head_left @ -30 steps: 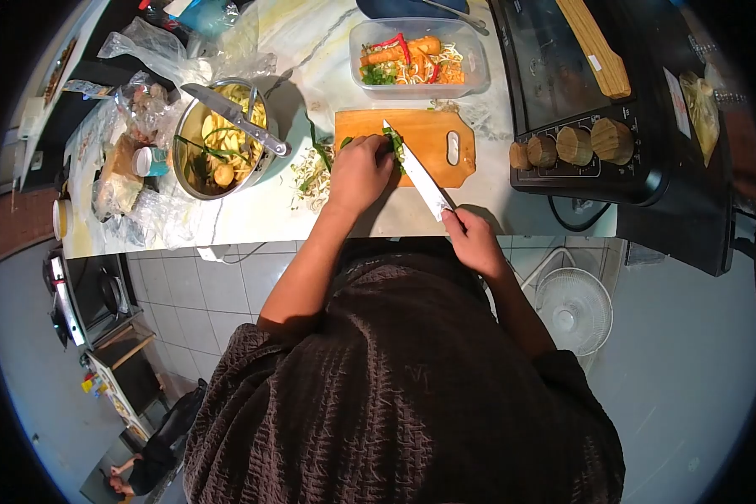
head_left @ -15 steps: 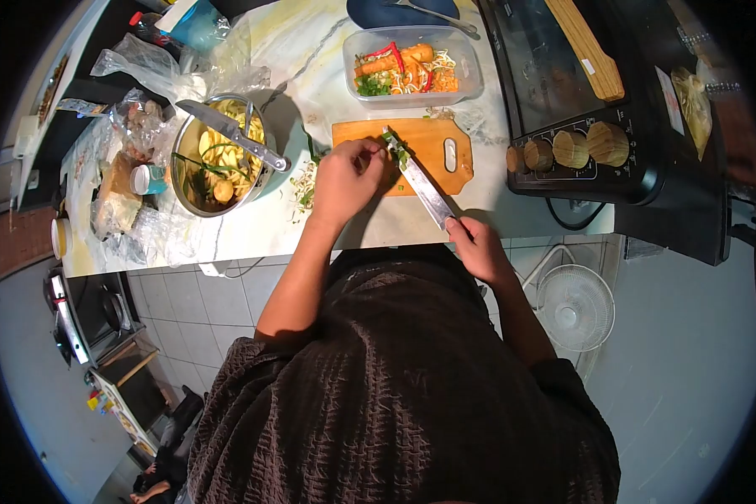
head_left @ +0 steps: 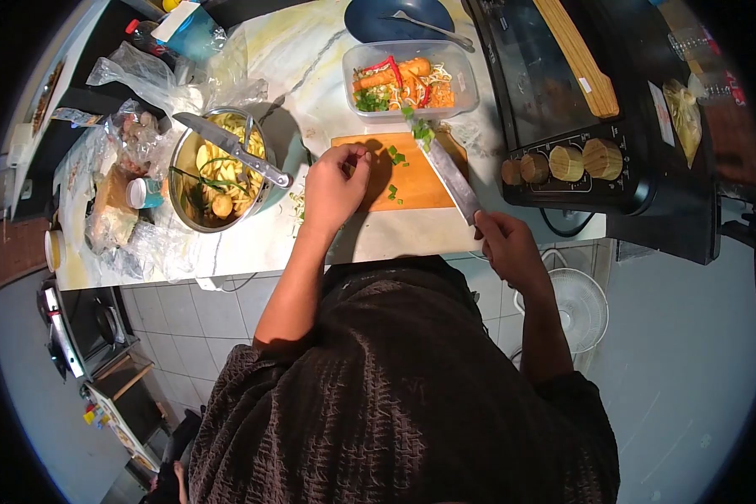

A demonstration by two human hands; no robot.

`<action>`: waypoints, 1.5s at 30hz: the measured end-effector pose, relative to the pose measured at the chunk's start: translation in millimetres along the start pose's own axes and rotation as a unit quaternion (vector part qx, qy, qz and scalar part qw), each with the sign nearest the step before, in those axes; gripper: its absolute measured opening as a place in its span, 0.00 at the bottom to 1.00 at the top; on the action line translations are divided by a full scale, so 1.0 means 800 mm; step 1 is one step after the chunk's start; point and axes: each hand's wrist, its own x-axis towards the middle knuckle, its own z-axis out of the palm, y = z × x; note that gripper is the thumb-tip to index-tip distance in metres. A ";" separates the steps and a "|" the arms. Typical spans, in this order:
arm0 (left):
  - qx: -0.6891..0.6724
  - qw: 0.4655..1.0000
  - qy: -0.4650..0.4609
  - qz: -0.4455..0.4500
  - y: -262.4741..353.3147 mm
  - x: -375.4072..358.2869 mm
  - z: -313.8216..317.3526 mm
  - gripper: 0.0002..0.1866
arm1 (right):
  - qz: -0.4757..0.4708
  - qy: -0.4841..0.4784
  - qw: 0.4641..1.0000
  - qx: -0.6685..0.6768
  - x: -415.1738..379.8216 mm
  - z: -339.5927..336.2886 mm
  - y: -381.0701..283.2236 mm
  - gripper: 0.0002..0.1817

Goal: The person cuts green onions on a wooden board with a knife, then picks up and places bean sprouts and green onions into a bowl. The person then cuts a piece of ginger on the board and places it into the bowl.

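Observation:
My right hand (head_left: 507, 249) grips the handle of a broad knife (head_left: 447, 172). Cut green pieces (head_left: 422, 133) cling to the blade near its tip, which is just in front of a clear plastic container (head_left: 470, 82) of carrots, red chili, sprouts and greens. My left hand (head_left: 338, 186) is closed at the left edge of the wooden cutting board (head_left: 428, 189); whatever its fingers may hold is too small to make out. A few green bits (head_left: 396, 157) lie on the board.
To the left, a second knife (head_left: 235, 149) rests across a metal pot (head_left: 185, 214) of food. Plastic bags (head_left: 134, 71) lie farther left. A dark blue plate (head_left: 378, 21) with a fork stands behind the container. A black oven (head_left: 575, 191) is at the right.
The knife in my right hand has moved off the board toward the container, carrying green pieces. My left hand has shifted slightly left and down, away from the blade. More green bits show on the board.

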 end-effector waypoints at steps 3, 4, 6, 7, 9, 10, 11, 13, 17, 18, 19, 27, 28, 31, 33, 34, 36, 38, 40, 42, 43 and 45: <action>0.003 1.000 0.000 -0.011 0.004 -0.001 -0.008 0.10 | -0.007 0.010 1.000 -0.001 0.015 0.001 -0.028 0.23; 0.003 1.000 -0.002 -0.018 0.003 -0.001 -0.011 0.11 | -0.009 0.008 1.000 -0.003 0.026 0.006 -0.030 0.23; 0.002 1.000 0.000 -0.026 0.001 -0.002 -0.015 0.10 | -0.123 0.073 0.990 -0.004 0.050 0.024 -0.034 0.24; 0.001 0.999 -0.003 -0.034 -0.001 -0.004 -0.017 0.10 | -0.121 0.085 0.986 -0.072 0.055 0.031 -0.048 0.20; -0.002 0.999 -0.004 -0.038 -0.004 -0.004 -0.021 0.10 | -0.199 0.118 0.961 -0.154 0.070 0.048 -0.047 0.17; -0.006 0.999 -0.012 -0.039 -0.004 -0.006 -0.022 0.10 | -0.270 0.153 0.922 -0.231 0.075 0.056 -0.045 0.14; -0.008 0.999 -0.011 -0.044 -0.003 -0.005 -0.023 0.10 | -0.289 0.169 0.909 -0.249 0.076 0.060 -0.043 0.11; -0.007 0.999 -0.016 -0.044 0.000 -0.002 -0.026 0.11 | -0.308 0.192 0.893 -0.267 0.079 0.064 -0.038 0.10; 0.004 0.999 -0.029 -0.026 0.004 0.000 -0.021 0.11 | -0.324 0.231 0.872 -0.286 0.073 0.064 -0.033 0.12; 0.003 0.999 -0.031 -0.025 0.005 0.000 -0.018 0.11 | -0.322 0.232 0.872 -0.286 0.073 0.063 -0.031 0.12; 0.004 0.999 -0.043 -0.026 0.004 0.001 -0.014 0.12 | -0.334 0.238 0.866 -0.287 0.073 0.062 -0.029 0.13; 0.048 0.996 -0.074 0.004 -0.002 0.013 0.005 0.12 | -0.329 0.257 0.875 -0.246 0.054 0.059 -0.024 0.13; 0.057 0.994 -0.091 -0.002 0.000 0.013 0.005 0.12 | -0.322 0.251 0.890 -0.202 0.049 0.057 -0.023 0.12; 0.079 0.991 -0.107 0.011 -0.011 0.014 0.014 0.12 | -0.276 0.239 0.919 -0.148 0.033 0.051 -0.008 0.11; 0.088 0.990 -0.107 0.032 -0.016 0.016 0.024 0.13 | -0.236 0.235 0.932 -0.142 0.016 0.040 0.013 0.10; 0.119 0.985 -0.089 0.084 -0.017 0.017 0.027 0.13 | -0.223 0.224 0.940 -0.126 0.009 0.037 0.031 0.11; 0.150 0.976 -0.073 0.137 -0.019 0.022 0.035 0.14 | -0.209 0.214 0.948 -0.108 0.002 0.032 0.059 0.11; 0.193 0.953 -0.071 0.222 -0.021 0.024 0.044 0.15 | -0.130 0.179 0.971 -0.085 -0.002 0.030 0.083 0.13; 0.186 0.954 -0.091 0.216 -0.024 0.028 0.048 0.16 | -0.145 0.187 0.966 -0.104 0.007 0.035 0.101 0.14; 0.182 0.955 -0.115 0.205 -0.022 0.023 0.045 0.17 | -0.155 0.191 0.962 -0.121 0.011 0.039 0.110 0.15; 0.184 0.953 -0.145 0.190 -0.018 0.021 0.041 0.17 | -0.159 0.179 0.962 -0.131 0.016 0.042 0.108 0.15; 0.187 0.951 -0.180 0.171 -0.013 0.012 0.035 0.17 | -0.160 0.164 0.963 -0.140 0.023 0.048 0.106 0.16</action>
